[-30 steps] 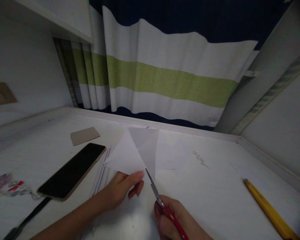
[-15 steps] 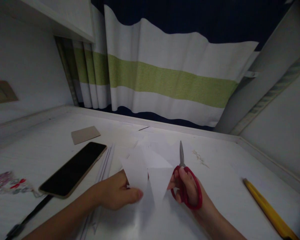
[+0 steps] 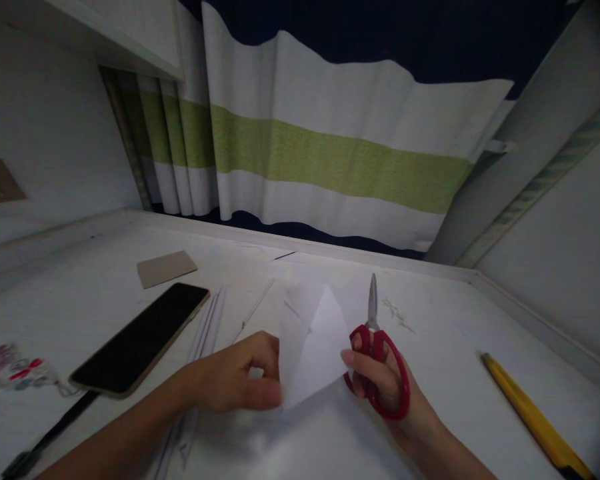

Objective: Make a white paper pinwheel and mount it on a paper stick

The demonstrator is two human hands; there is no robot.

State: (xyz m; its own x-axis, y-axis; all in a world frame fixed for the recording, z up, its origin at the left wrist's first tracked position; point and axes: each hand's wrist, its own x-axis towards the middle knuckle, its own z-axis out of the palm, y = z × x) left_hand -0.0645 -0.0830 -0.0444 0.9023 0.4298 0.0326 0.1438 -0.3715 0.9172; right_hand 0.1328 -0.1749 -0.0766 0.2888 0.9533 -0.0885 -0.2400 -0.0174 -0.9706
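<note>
A folded sheet of white paper [image 3: 316, 353] is held up between my two hands. My left hand [image 3: 237, 373] pinches its left edge between thumb and fingers. My right hand [image 3: 380, 377] has red-handled scissors [image 3: 373, 303] hooked on its fingers, the blades together and pointing away from me. The thumb of that same hand meets the paper's right edge. Most of the fingers behind the paper are hidden.
On the white desk [image 3: 440, 320], a black phone [image 3: 143, 340] and folded paper strips [image 3: 207, 333] lie to the left. Behind the phone is a beige card [image 3: 167, 269]. A yellow cutter [image 3: 533, 417] rests at right. Small beaded trinkets [image 3: 23, 367] sit at far left.
The paper has turned from two hanging flaps to one folded piece with its underside edge showing. The scissors have shifted slightly right, and my right thumb has moved onto the paper.
</note>
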